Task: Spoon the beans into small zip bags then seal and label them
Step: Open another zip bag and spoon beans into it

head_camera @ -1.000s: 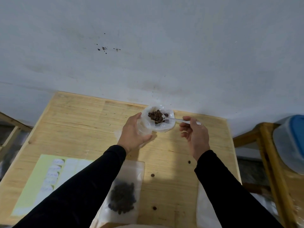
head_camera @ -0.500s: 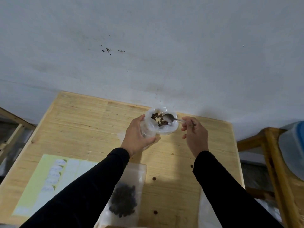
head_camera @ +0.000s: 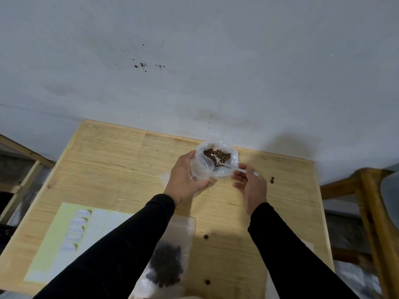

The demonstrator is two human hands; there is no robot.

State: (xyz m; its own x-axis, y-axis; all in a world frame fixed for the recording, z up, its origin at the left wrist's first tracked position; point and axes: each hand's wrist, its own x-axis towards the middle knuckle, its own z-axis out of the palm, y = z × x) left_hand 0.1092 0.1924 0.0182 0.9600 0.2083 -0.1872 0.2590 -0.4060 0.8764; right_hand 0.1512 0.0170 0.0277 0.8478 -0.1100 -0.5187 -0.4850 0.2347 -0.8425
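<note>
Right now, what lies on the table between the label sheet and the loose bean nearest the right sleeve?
Head view: the filled zip bag lies between label sheet and bean, partly under the left sleeve.

Dark brown beans [head_camera: 217, 154] are showing through a clear, whitish plastic bag [head_camera: 224, 169] at 12 o'clock on the pale yellow wooden surface [head_camera: 121, 160], which is showing a fine straight grain. A silvery spoon [head_camera: 235, 168] is glinting at the bag's edge. Black sleeves [head_camera: 121, 251] are covering both arms. A light green label sheet [head_camera: 54, 240] with white labels is lying at 8 o'clock. Another clear zip bag [head_camera: 172, 244] of dark beans is lying at 6 o'clock. The wall [head_camera: 194, 61] is showing grey-white with dark specks.
</note>
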